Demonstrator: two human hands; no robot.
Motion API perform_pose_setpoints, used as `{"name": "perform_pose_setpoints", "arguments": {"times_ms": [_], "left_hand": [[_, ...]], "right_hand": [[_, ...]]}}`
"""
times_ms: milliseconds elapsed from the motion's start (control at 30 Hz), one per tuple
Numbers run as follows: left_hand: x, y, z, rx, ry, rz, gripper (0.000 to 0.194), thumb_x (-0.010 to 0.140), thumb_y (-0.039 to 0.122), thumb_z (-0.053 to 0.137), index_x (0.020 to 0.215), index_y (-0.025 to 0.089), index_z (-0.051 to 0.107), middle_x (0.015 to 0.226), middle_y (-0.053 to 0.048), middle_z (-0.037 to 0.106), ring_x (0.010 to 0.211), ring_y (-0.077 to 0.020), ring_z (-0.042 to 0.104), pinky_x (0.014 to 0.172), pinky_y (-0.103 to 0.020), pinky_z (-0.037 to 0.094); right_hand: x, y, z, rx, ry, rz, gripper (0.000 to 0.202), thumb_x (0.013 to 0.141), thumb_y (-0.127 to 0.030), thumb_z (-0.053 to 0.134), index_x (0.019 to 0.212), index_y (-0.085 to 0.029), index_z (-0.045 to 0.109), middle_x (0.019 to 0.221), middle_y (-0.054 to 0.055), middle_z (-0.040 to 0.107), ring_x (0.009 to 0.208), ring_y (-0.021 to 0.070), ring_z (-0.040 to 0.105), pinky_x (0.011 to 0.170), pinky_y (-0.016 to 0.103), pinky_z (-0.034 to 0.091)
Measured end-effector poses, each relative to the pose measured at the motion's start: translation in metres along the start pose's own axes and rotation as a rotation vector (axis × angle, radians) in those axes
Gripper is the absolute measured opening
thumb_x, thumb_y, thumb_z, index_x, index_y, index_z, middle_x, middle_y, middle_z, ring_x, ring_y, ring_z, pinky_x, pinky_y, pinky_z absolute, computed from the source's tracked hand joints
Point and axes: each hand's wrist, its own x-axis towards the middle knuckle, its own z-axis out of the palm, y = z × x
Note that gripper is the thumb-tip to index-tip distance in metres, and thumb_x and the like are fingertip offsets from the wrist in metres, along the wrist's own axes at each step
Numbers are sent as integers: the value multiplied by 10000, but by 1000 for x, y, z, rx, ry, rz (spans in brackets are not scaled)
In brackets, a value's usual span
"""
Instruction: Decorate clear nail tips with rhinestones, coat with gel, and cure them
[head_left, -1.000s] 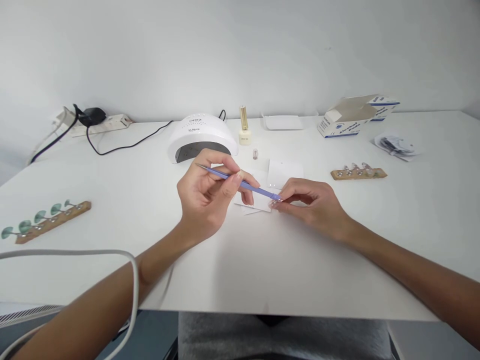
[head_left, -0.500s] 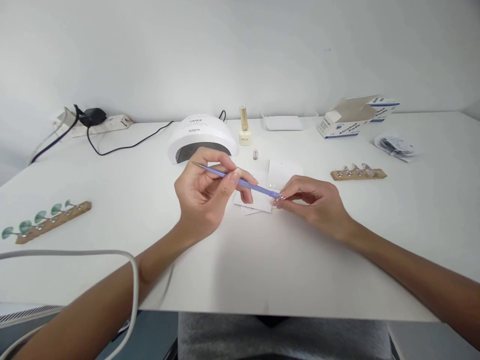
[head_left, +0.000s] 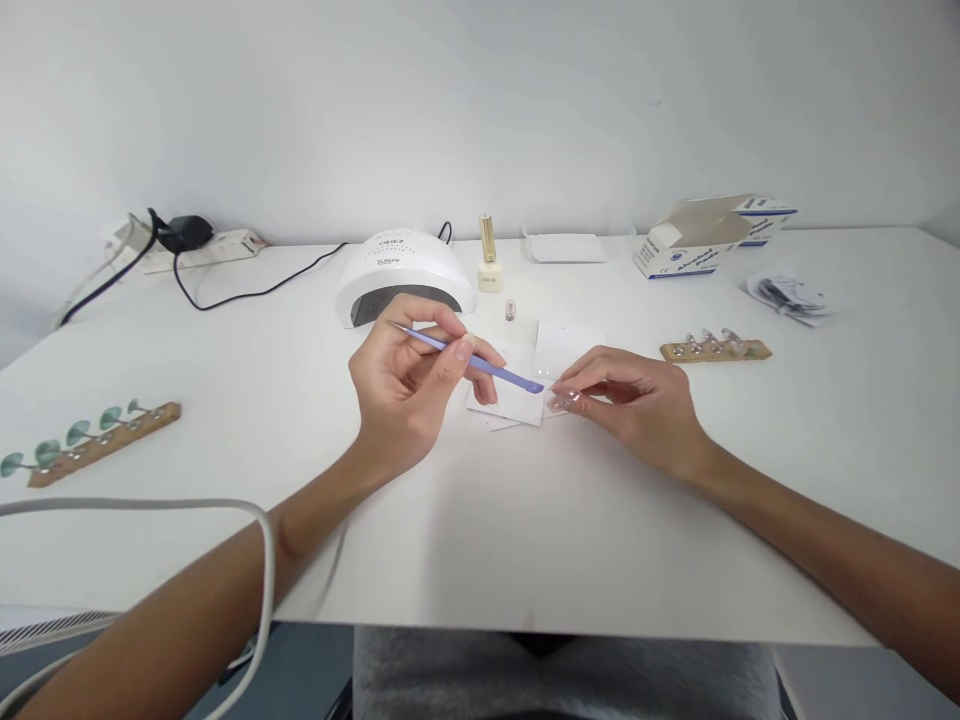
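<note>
Between the thumb and fingers of my left hand (head_left: pixel 416 395) is a slim purple nail-art tool (head_left: pixel 504 374), pointed at one end and flat at the other. Its flat end faces right, a small gap away from my right hand (head_left: pixel 637 405). A clear, pinkish press-on nail (head_left: pixel 566 400) with shiny decoration is pinched in my right fingers. Beneath both hands lie white paper cards (head_left: pixel 517 402). Another decorated press-on nail (head_left: pixel 511 310) rests on the table behind them, in front of a cream nail polish bottle (head_left: pixel 490 276) with a gold cap.
A white nail lamp (head_left: pixel 405 262) stands behind my left hand. Wooden nail stands lie at left (head_left: pixel 105 445) and right (head_left: pixel 716 350). Farther back are an alcohol pads box (head_left: pixel 682 250), opened packets (head_left: pixel 787 295) and a power strip (head_left: pixel 232 247). A white cable (head_left: pixel 268 570) crosses my left forearm.
The flat end of the purple tool has drawn back left from the press-on nail, which it was touching or nearly touching. The nail in my right fingers has tilted slightly and shows more.
</note>
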Motion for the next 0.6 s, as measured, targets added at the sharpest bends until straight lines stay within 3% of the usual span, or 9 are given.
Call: {"name": "perform_pose_setpoints", "arguments": {"times_ms": [333,467,600], "left_hand": [[3,-4,-1,45,107,8,110,809,209,665,858,167,576,690,3,592,637,-191,694,456,-300,558],[4,-6,-4,45,112,-33,138,821,230,653,877,163,546,678,-1,645,589,-179,687,459,-297,549],[5,-8,-6,43,124,-65,159,810,240,664,863,166,534,658,16,627,592,-180,689,455,-292,546]], "right_hand": [[-3,-9,1,28,-101,62,107,757,-247,725,859,-265,747,818,24,716,770,179,675,759,360,560],[-7,-13,4,79,-316,95,86,741,-230,743,825,-243,745,790,15,725,763,177,661,753,350,539],[-9,-16,6,57,-560,59,71,745,-215,742,802,-258,751,833,10,723,878,181,603,818,362,496]]}}
